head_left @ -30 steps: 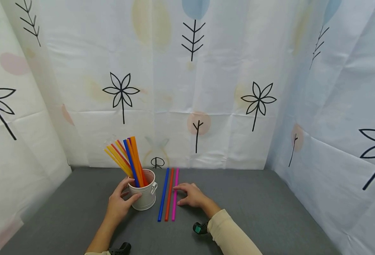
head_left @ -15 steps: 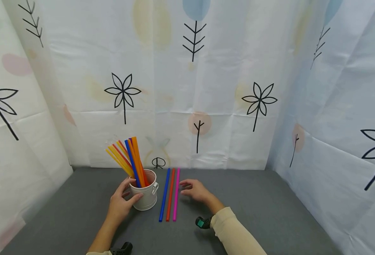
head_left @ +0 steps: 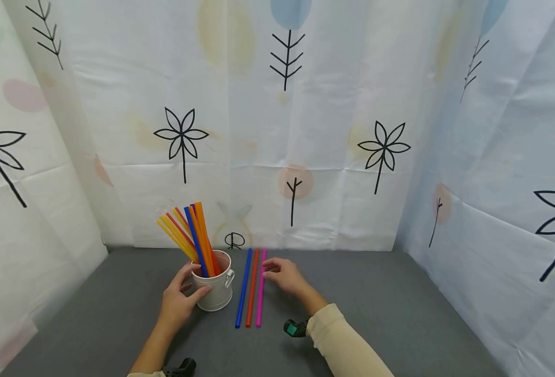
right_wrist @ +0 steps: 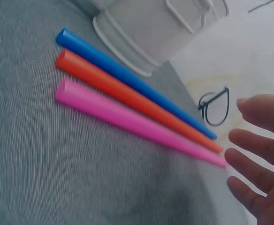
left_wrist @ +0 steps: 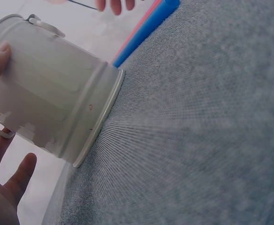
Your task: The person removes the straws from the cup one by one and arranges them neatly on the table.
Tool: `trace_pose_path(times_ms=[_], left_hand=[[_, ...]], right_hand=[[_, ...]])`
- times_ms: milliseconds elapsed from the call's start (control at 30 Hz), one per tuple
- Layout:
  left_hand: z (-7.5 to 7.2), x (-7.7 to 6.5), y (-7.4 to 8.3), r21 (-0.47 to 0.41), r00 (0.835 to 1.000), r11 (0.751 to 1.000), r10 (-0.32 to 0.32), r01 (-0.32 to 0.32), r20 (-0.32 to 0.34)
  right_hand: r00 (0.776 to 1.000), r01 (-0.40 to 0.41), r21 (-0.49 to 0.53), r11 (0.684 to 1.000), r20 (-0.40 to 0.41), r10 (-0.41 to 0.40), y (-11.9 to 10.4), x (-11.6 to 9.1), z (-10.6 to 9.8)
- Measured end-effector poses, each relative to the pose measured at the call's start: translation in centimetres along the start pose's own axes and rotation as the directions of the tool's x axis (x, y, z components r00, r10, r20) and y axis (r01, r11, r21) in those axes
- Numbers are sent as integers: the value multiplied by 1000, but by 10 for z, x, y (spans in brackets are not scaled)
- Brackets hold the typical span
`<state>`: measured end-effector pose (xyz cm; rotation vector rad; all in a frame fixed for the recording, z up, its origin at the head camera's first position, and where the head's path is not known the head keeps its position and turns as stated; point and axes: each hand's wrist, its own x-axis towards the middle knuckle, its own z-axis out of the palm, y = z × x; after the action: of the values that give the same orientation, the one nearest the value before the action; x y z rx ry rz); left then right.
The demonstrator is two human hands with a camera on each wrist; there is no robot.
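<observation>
A small white metal bucket (head_left: pixel 215 294) stands upright on the table, with blue, orange, yellow and red drinking straws (head_left: pixel 201 235) leaning out of it to the left. My left hand (head_left: pixel 176 302) holds the bucket from its left side, thumb on the near wall and fingers farther round. To the right of the bucket lie three straws side by side: blue (head_left: pixel 243 293), orange-red (head_left: pixel 252 293) and pink (head_left: pixel 260 306). My right hand (head_left: pixel 288 276) hovers by the far half of the pink straw, fingers loosely bent and apart. In the right wrist view that hand (right_wrist: pixel 263 159) holds nothing.
The grey tabletop (head_left: pixel 376 303) extends to both sides. Patterned white cloth (head_left: pixel 329 209) hangs behind it and along the left and right edges. A dark band with a camera (head_left: pixel 296 328) sits at the right wrist.
My right hand drew back to the right from the pink straw, then came left again over its far half. The left hand stays on the bucket, and the three straws lie as before.
</observation>
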<state>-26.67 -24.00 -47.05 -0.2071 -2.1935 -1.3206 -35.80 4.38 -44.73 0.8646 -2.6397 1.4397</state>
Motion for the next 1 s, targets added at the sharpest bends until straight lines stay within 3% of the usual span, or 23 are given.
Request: trace_pose_path(times_ms=[333,633,1000], left_hand=[[-1,0,0,1,1000,1000,-7,7,12],[-1,0,1,10,1000,1000,-7,7,11],[0,1,-4,11,1000,1000,9,-9,-5]], right_hand=[[989,83,-2,997,-126,-82,-29,10,13],[955,156,-6,988,-254,-153,-49,19,29],[934,216,-31,976,-285,-216,-61,28,52]])
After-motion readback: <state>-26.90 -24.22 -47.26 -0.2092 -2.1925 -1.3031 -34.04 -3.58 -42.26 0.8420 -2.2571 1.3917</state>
